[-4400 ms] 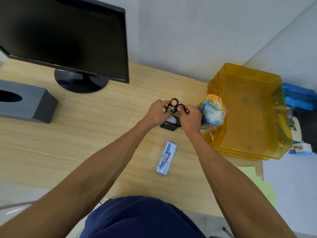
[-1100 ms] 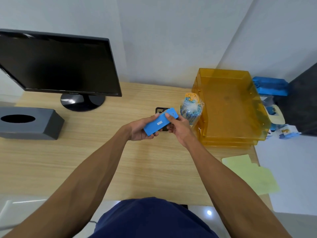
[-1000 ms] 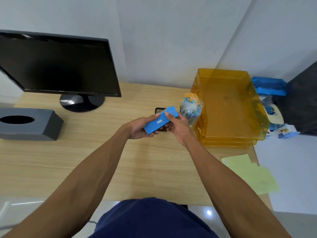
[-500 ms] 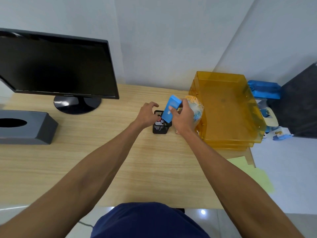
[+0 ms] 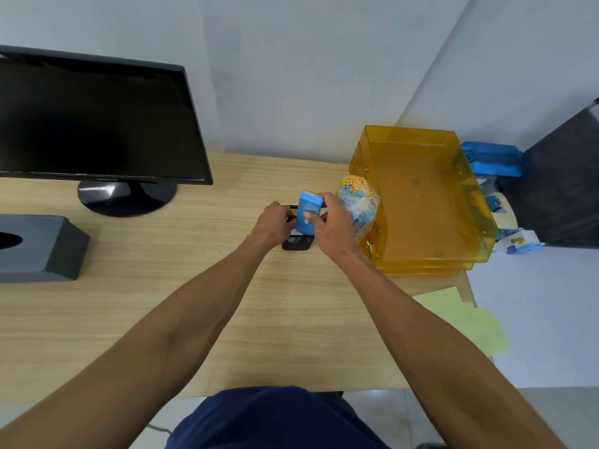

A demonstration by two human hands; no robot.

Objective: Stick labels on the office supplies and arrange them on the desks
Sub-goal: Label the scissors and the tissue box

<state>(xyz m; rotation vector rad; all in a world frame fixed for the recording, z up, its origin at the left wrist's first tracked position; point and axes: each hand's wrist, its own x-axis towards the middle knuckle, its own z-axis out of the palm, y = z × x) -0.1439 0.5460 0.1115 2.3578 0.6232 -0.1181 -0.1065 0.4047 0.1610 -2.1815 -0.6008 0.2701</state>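
A small blue box (image 5: 308, 211) stands on end in the black mesh holder (image 5: 297, 243) near the desk's middle. My right hand (image 5: 334, 228) grips the box from the right, thumb across its front. My left hand (image 5: 271, 223) holds the holder's left rim with curled fingers. A clear bag of blue pens with orange caps (image 5: 356, 204) leans upright just right of my right hand, against the amber trays. What else sits inside the holder is hidden by my hands.
Stacked amber letter trays (image 5: 421, 202) stand at the desk's right end. A black monitor (image 5: 94, 124) and a grey tissue box (image 5: 39, 247) are at the left. Pale green paper sheets (image 5: 463, 319) overhang the right front corner. Blue items (image 5: 492, 158) lie beyond the trays.
The blue box went from being held flat in both hands to upright, lowered into the mesh holder by my right hand. My left hand let it go and took the holder's rim.
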